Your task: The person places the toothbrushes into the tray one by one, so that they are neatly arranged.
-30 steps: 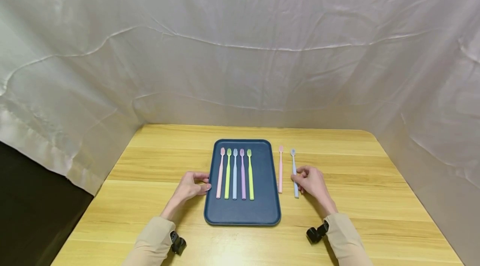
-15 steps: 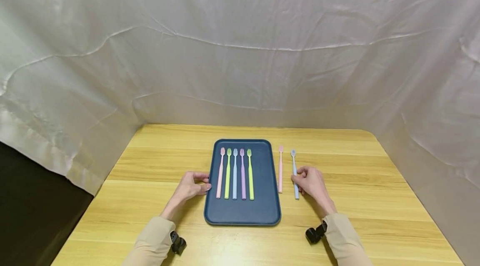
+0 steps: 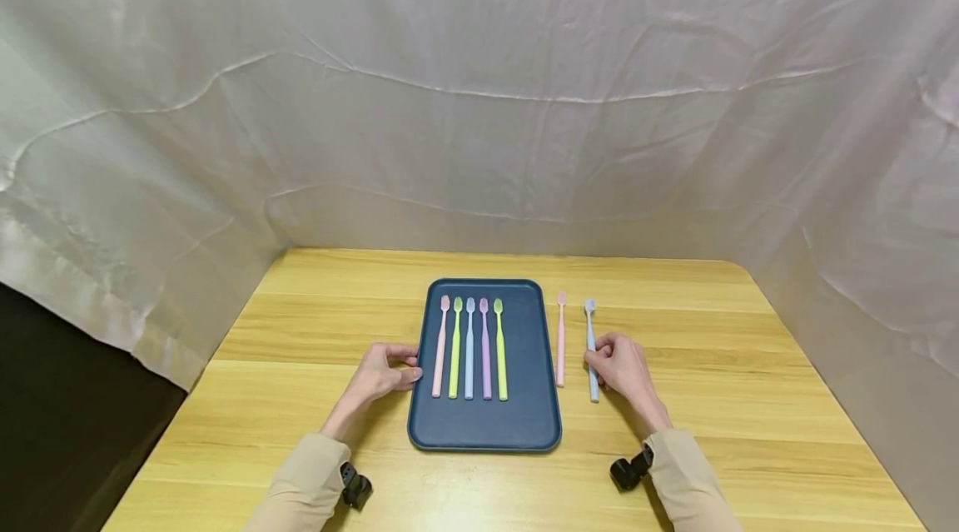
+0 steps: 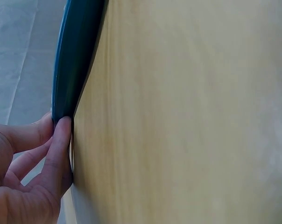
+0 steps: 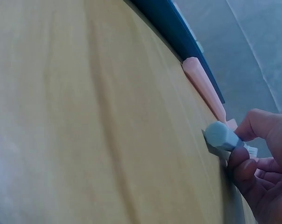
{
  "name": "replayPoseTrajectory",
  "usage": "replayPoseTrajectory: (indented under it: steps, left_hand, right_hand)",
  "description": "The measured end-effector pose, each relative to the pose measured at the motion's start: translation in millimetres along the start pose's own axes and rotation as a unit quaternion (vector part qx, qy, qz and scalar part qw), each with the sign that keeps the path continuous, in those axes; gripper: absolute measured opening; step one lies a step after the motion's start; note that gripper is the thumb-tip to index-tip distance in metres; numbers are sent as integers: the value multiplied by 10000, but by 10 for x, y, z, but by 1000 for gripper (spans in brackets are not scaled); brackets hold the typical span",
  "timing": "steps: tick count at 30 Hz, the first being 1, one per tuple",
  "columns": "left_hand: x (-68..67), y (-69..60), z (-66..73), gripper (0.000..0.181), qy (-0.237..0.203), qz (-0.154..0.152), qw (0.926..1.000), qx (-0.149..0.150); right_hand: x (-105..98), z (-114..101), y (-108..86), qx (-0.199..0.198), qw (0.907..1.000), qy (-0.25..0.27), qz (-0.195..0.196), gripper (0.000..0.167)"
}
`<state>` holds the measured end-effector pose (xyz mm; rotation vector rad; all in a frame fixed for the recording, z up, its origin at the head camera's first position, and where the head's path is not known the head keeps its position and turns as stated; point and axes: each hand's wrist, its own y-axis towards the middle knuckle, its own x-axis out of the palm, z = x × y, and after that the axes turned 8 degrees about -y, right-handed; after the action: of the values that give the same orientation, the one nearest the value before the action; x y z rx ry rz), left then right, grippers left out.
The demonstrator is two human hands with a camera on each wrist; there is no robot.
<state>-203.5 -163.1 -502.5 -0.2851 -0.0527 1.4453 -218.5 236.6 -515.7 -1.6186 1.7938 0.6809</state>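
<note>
A dark blue tray (image 3: 490,429) lies on the table, with several toothbrushes side by side in it: pink (image 3: 439,349), yellow-green (image 3: 454,349), light blue (image 3: 469,349), purple (image 3: 485,353) and another yellow-green one (image 3: 501,353). My left hand (image 3: 384,371) pinches the tray's left rim (image 4: 66,84) between thumb and fingers. Right of the tray, my right hand (image 3: 622,365) pinches a light blue toothbrush (image 3: 594,386) by its handle. Its handle end (image 5: 219,135) points toward me in the right wrist view. A pink toothbrush (image 3: 560,349) lies between the tray and that hand.
The wooden table (image 3: 749,399) extends to both sides of the tray. Grey-white curtain (image 3: 494,141) hangs behind the table and along both sides. A small black wrist camera (image 3: 355,487) sits on the left sleeve, another wrist camera (image 3: 629,471) on the right.
The light blue toothbrush in my right hand has shifted slightly right, its handle end a little nearer me. My left hand and the tray have not moved.
</note>
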Motion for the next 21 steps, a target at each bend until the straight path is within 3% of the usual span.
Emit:
replayPoseTrajectory:
  steps: [12, 21]
  left_hand:
    - [2, 10, -11, 42, -30, 7, 10000, -27]
    - [2, 24, -9, 42, -15, 76, 9999, -67]
  right_hand:
    - [-44, -20, -8, 149, 9980, 619, -52, 27]
    - [-102, -29, -51, 21, 9864, 1551, -538, 37]
